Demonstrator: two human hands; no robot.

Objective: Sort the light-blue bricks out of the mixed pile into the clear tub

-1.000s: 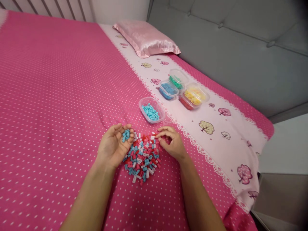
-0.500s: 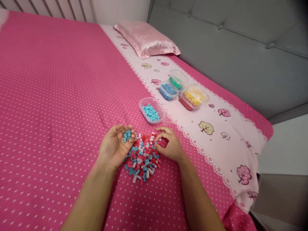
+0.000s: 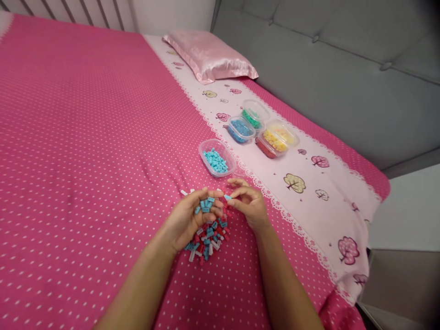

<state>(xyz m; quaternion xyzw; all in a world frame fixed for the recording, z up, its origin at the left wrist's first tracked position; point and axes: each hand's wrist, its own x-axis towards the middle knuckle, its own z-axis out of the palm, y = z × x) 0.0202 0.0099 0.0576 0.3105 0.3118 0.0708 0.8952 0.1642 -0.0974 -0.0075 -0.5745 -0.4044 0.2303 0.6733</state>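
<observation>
My left hand (image 3: 194, 213) is palm up and cupped around several light blue toy bricks (image 3: 206, 205), above the heap. My right hand (image 3: 250, 204) pinches one light blue toy brick (image 3: 228, 197) between thumb and fingertips, close to the left fingertips. Below both hands lies a mixed pile of small toy bricks (image 3: 210, 233) in red, pink, white and light blue, partly hidden by the left hand. Just beyond the pile, an uncovered clear container (image 3: 229, 158) holds many light blue bricks.
Farther off stand clear containers with blue bricks (image 3: 240, 129), green bricks (image 3: 252, 118), yellow bricks (image 3: 275, 140) and red bricks (image 3: 265, 149). A pink satin pillow (image 3: 209, 52) lies on the polka-dot bedspread (image 3: 85, 137). A grey padded headboard (image 3: 330, 68) rises at the right.
My left hand has moved right over the pile, carrying its light blue bricks. My right hand has lifted slightly and now shows a light blue brick in its pinch.
</observation>
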